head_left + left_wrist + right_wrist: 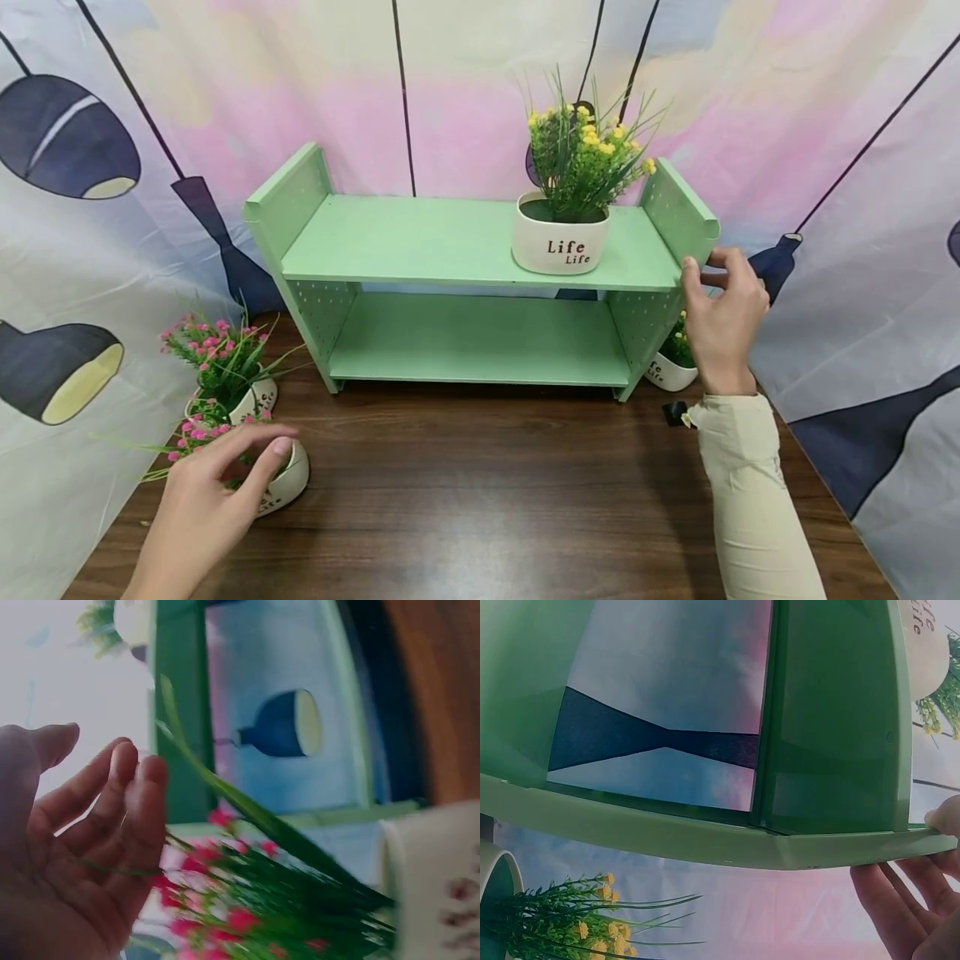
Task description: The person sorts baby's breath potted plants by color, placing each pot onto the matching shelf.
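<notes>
A green two-tier shelf (pixel 480 337) stands on the table. On its upper board, toward the right, sits a white pot with yellow flowers (pixel 561 246). My right hand (pixel 723 312) grips the shelf's right side panel, thumb on the near side and fingers around the outer face, as the right wrist view also shows on the panel edge (pixel 810 851). My left hand (pixel 213 492) hovers over the nearer white pot with pink flowers (pixel 291 483). Its fingers are loosely bent with nothing between them; in the left wrist view the pink flowers (pixel 244 919) are just beside the fingers.
Another pot of pink flowers (pixel 251 400) stands behind the nearer one at the table's left edge. A second yellow-flowered pot (pixel 670 372) sits beside the shelf's right side, near a small black object (pixel 675 413). A patterned curtain (pixel 465 100) surrounds the wooden table (pixel 450 492).
</notes>
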Action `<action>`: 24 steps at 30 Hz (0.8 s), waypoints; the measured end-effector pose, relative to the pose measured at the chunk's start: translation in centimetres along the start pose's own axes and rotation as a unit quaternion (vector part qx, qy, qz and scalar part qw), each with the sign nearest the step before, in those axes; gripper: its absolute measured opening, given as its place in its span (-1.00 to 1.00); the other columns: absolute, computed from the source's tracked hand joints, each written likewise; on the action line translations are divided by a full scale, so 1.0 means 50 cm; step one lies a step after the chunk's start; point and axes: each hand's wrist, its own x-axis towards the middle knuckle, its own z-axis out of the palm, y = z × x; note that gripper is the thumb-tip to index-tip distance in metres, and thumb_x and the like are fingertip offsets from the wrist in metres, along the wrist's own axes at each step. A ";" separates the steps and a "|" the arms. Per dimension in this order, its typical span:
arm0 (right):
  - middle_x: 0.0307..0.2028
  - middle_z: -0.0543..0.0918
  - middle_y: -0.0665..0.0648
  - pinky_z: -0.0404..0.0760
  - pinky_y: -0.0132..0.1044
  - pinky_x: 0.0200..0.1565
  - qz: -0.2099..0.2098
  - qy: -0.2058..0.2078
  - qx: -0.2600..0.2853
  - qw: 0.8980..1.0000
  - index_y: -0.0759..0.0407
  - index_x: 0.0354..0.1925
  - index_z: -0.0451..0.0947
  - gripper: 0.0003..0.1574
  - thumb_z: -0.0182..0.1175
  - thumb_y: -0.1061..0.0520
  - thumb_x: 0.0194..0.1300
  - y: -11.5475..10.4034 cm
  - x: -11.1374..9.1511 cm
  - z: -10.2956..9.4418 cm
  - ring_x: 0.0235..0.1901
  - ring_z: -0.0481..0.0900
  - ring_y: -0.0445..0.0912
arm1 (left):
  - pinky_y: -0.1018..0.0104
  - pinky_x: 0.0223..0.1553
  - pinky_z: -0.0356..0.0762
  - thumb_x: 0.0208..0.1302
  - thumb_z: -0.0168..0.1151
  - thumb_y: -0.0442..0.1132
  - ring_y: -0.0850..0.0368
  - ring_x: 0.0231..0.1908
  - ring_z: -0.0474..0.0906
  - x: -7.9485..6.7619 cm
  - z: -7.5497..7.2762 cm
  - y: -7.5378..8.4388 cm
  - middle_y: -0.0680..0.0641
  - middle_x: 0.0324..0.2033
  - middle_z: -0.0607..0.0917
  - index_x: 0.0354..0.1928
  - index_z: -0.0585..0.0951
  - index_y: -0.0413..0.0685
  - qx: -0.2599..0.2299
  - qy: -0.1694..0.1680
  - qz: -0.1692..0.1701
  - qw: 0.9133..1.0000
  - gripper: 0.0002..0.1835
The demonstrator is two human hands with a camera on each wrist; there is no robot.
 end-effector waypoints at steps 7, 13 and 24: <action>-0.06 0.76 0.36 0.37 0.10 0.34 -0.003 0.018 0.000 1.000 0.39 -0.02 0.69 -0.66 0.34 0.09 0.49 0.001 0.008 -0.002 -0.29 0.44 -0.68 | 0.68 -0.45 0.50 0.42 0.31 -0.50 0.48 -0.54 0.59 -0.049 -0.009 -0.022 0.21 -0.53 0.72 -0.34 0.79 -0.17 -0.044 0.117 -0.071 0.990 -0.81; -0.07 0.77 0.31 0.46 0.09 0.27 0.006 0.016 -0.007 1.000 0.36 -0.02 0.70 -0.67 0.33 0.08 0.49 0.003 0.009 -0.006 -0.30 0.43 -0.65 | 0.72 -0.46 0.49 0.46 0.27 -0.44 0.62 -0.58 0.56 -0.070 -0.031 -0.032 0.54 -0.50 0.63 -0.32 0.75 -0.46 -0.039 0.200 -0.109 0.973 -0.80; -0.04 0.76 0.34 0.42 0.16 0.28 0.001 0.011 -0.001 1.000 0.37 0.01 0.69 -0.67 0.33 0.10 0.50 0.005 0.003 -0.005 -0.29 0.44 -0.66 | 0.79 -0.42 0.37 0.54 0.26 -0.15 0.65 -0.59 0.44 -0.094 -0.054 -0.147 0.59 -0.55 0.55 -0.39 0.65 0.44 -0.038 0.317 -0.249 0.915 -0.71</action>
